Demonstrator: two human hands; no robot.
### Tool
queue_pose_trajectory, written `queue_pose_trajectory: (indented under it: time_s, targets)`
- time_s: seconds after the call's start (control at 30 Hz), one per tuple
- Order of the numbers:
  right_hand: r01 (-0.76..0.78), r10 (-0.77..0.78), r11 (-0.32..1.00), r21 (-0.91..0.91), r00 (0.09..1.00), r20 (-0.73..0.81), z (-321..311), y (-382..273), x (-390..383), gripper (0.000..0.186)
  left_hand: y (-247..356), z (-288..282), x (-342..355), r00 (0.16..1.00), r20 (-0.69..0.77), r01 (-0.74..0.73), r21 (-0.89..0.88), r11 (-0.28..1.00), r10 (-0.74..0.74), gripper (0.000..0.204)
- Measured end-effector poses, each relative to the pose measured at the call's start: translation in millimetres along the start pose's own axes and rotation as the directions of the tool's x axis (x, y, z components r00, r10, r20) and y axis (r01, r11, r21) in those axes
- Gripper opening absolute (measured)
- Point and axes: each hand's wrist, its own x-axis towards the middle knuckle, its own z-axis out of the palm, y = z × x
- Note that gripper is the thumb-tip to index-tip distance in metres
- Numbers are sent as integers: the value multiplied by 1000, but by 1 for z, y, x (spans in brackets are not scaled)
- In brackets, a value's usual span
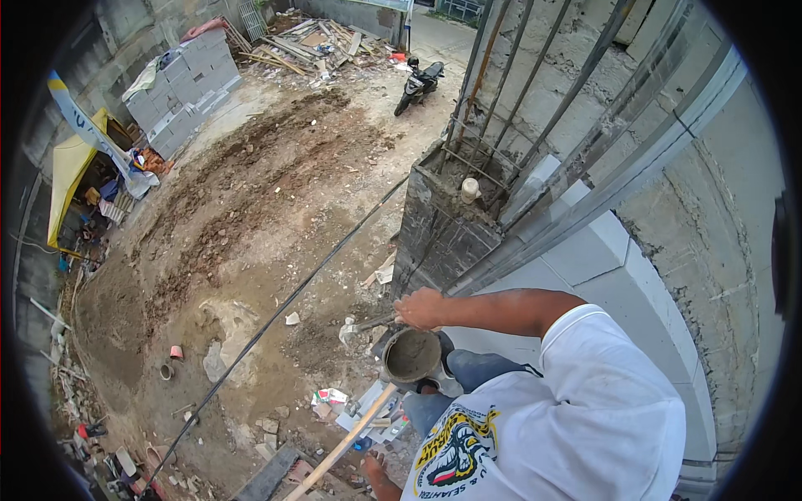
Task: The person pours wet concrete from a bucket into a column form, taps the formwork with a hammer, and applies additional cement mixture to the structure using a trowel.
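My right hand (422,309), at the end of an outstretched arm, is closed around the handle of a hammer (349,331) whose pale head points left. Just below it, a round bucket (389,367) of grey wet mortar (413,355) stands close to my knees. My left hand (373,464), low in the picture, has its fingers loosely apart and nothing visible in them. A long wooden pole (342,447) slants past beside that hand; they look apart. To the right of the hammer rises a rough concrete column (439,242) with steel bars (543,75) sticking out of its top.
A pale block wall (618,284) runs along my right. A dark cable (292,296) crosses above the dirt ground far below. Down there are a motorcycle (418,86), a scrap wood pile (313,46), stacked blocks (188,83) and a yellow canopy (68,179). A pale cup (470,189) sits on the column.
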Motion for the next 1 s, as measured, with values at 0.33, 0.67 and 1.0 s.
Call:
queue_pose_trajectory:
  time_s: [0.33,0.67,1.0]
  targets:
    - [-485,458,875,14,816,-354,64,158,-16,19,87,11,-50,970,31,-236,-79,968,239,32]
    - [-280,316,880,383,948,-34,16,11,-107,37,76,14,-39,997,68,-48,185,981,36,29]
    - [-535,619,747,395,776,-119,18,99,-147,40,158,49,-47,936,266,-313,325,892,232,46]
